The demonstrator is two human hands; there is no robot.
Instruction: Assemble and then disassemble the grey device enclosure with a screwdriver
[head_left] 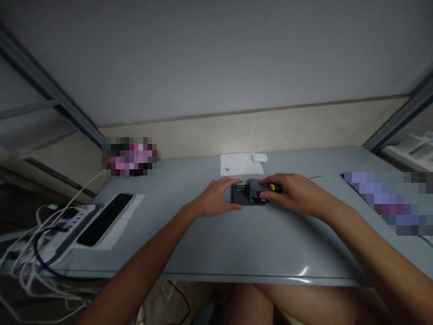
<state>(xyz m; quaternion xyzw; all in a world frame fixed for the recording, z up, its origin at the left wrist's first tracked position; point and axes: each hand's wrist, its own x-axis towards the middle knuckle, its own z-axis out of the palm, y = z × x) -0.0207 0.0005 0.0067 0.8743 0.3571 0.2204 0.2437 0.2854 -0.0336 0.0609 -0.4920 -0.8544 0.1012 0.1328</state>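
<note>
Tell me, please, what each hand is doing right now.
Left hand: closed around one end of the dark case.
Right hand: closed, holding the screwdriver and pinching the grey cover.

Looks like a living space, perhaps a home or a dormitory room; hard to tell which. Has a glossy grey table [203,253] set against a plain wall [219,58] with a beige band [237,125] low down, hemmed in on both sides by metal posts [399,112], as around a bunk or desk frame. Carries everyday personal belongings: a dark-screened phone [105,220] on white paper [114,234], a small rounded white case [260,158], a power strip [75,222] trailing tangled cables [32,271]. Shows bare legs [250,302] beneath the table's front edge, much as at home.
</note>
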